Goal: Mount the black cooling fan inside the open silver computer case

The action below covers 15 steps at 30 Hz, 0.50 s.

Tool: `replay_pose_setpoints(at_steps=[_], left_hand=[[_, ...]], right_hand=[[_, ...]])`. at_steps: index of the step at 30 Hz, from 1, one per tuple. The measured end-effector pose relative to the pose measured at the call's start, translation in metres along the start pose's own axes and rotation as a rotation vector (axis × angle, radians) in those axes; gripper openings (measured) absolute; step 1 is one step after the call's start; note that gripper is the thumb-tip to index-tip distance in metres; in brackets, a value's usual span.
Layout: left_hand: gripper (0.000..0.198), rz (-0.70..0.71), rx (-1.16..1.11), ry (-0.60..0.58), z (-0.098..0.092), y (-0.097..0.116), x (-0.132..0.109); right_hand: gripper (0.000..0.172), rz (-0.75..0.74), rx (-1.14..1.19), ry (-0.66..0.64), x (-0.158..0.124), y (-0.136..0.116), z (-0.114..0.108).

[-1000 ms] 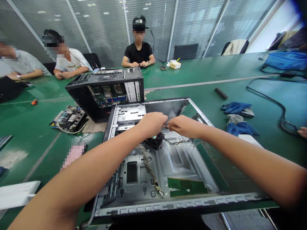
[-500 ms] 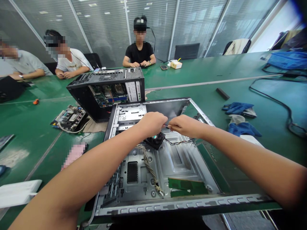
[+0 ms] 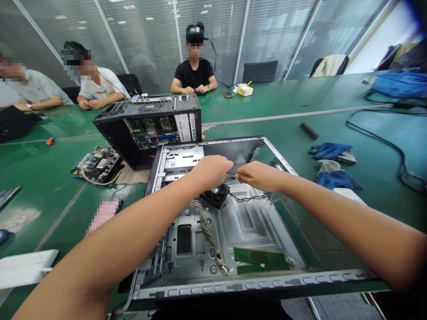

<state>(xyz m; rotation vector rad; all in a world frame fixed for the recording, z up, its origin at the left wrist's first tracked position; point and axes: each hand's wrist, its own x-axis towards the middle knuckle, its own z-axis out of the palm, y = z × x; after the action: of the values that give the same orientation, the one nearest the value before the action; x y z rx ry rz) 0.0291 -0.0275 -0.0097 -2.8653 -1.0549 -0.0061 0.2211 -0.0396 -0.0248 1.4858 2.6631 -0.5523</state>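
The one view looks out from the person's head, facing forward and down; the left forearm (image 3: 133,231) and right forearm (image 3: 350,222) enter low at either side, closest to the lens; the open computer case (image 3: 247,284) lies near, lower middle; beyond, the surface (image 3: 283,95) stretches toward a glass wall (image 3: 270,35).

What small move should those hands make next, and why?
Perhaps slide the right hand slightly away from the left hand: both seem to pinch a thin dark strand near the fan, and only a short bit shows between them.
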Motion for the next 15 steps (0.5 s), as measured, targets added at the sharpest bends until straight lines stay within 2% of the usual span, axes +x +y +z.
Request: replay_pose_setpoints(at_steps=[11,15], left_hand=[[0.02,-0.019,-0.009,-0.007,0.0035,-0.0016,0.0016],[0.016,-0.017,-0.016,0.012,0.0024,-0.0012,0.0006]], right_hand=[[0.029,-0.016,-0.062,0.055,0.0001,0.002,-0.0024],[0.029,-0.021,0.014,0.053,-0.0005,0.0023,-0.0016]])
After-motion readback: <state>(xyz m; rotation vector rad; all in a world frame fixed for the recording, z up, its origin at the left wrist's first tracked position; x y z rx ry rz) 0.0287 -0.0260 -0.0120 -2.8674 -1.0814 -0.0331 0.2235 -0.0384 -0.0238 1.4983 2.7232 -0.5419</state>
